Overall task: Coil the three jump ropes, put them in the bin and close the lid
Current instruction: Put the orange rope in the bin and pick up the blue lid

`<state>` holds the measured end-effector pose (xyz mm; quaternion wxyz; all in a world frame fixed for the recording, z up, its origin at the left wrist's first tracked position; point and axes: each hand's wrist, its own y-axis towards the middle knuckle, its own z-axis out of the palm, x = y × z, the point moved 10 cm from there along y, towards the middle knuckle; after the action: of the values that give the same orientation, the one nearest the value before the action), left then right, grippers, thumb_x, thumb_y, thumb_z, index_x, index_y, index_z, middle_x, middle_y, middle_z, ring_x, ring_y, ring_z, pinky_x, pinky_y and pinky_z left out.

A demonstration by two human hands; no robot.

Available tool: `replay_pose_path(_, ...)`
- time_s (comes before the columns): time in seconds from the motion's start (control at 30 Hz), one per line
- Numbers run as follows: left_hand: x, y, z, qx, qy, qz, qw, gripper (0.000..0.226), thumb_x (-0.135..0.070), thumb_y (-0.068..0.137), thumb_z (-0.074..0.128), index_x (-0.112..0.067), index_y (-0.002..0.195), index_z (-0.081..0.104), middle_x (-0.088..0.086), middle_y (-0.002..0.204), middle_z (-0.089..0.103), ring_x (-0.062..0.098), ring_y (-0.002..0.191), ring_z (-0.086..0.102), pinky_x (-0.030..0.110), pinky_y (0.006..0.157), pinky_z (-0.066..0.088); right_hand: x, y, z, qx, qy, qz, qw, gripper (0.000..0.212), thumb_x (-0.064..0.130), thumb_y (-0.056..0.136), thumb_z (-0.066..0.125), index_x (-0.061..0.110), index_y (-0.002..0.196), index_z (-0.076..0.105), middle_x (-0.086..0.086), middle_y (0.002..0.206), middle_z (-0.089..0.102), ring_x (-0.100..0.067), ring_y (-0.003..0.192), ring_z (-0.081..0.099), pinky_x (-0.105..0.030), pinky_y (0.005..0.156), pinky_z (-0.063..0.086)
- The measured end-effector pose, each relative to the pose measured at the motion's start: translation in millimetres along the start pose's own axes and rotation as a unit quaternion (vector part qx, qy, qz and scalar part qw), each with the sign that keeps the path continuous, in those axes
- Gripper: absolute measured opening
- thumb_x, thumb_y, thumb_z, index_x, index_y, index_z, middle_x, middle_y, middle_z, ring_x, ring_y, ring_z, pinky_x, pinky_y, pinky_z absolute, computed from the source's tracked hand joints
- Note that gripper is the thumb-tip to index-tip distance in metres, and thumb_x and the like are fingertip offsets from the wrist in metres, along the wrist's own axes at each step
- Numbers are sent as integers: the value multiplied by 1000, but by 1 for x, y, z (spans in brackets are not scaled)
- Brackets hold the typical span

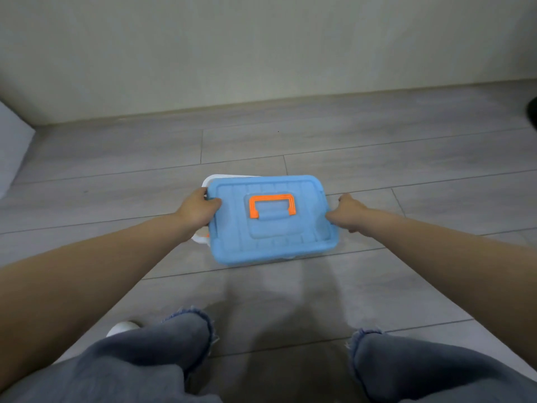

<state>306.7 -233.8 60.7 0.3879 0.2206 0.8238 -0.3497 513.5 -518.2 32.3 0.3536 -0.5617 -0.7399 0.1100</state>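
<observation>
A person is crouching over a grey plank floor (377,158), both bare arms reaching forward to a blue lid (271,218) that is lying over a white bin (213,178). The lid is sitting skewed, shifted toward the right and near side, so the bin's white rim is showing at the far left corner and again at the near left edge. The left hand (199,209) is gripping the lid's left edge, its grip pinching the rim with the thumb on top. The right hand (347,212) is holding the right edge, fingers curled around it (how far underneath they reach I cannot tell). An orange handle (273,205) is lying flat in a recess at the lid's centre. The bin's inside is hidden by the lid. Frayed grey jeans (151,362) are filling the near foreground.
</observation>
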Motion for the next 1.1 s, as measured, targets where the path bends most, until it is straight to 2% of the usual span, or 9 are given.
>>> replay_pose_path(0.13,10,12,-22,-43,66,-1,997,36,-19,91,51,-11,126,54,7,116,61,27,106,58,37,90,48,12,-3,30,100,77,-7,992,32,23,90,51,0,111,57,-13,101,63,-24,71,64,-35,70,58)
replay_pose_path(0.23,13,16,-27,-35,59,4,998,42,-12,87,51,-16,129,51,5,120,60,26,108,57,40,93,48,22,-4,46,121,87,-16,989,28,22,92,51,0,107,58,-9,83,65,-21,64,66,-28,56,58)
replay_pose_path(0.33,22,20,-30,-25,101,-17,994,61,-11,88,47,-22,146,32,7,140,48,30,123,49,39,100,43,26,-6,59,138,129,-7,982,25,19,95,51,0,109,57,-10,78,64,-22,62,67,-30,55,59)
replay_pose_path(0.4,33,22,-28,-8,142,-50,989,64,-14,93,44,-15,152,19,10,150,37,32,132,42,40,104,39,29,-6,64,141,161,-1,977,24,16,96,50,0,113,56,-11,78,64,-23,63,67,-34,60,60)
replay_pose_path(0.53,46,19,-22,25,147,-90,985,40,-17,97,38,-8,137,40,15,126,53,34,109,56,44,85,53,34,-8,70,142,174,-6,974,17,16,97,48,6,110,54,-10,80,63,-25,67,67,-41,70,60)
replay_pose_path(0.6,45,18,-22,22,157,-82,984,37,-17,98,39,-8,133,44,14,122,54,34,106,57,45,84,54,33,-9,70,146,164,-3,976,14,18,97,48,8,106,54,-12,79,64,-27,68,67,-43,74,59)
replay_pose_path(0.77,51,19,-25,19,125,-109,986,36,-17,99,46,-8,134,47,11,115,56,32,100,60,43,79,56,28,-9,69,201,166,2,965,26,20,98,44,5,118,53,-15,92,66,-26,73,66,-38,73,60)
replay_pose_path(0.87,55,17,-26,34,85,-134,987,39,-18,98,51,-11,136,46,10,115,57,30,98,62,42,77,55,25,-6,68,207,169,9,964,24,19,98,45,5,116,54,-14,94,65,-26,75,66,-38,75,59)
replay_pose_path(1.1,57,13,-4,122,10,-137,983,39,-9,97,52,-15,135,50,6,115,65,23,94,67,35,74,56,21,12,40,136,139,-2,981,26,19,98,43,6,116,57,-11,98,63,-18,69,60,-29,61,53)
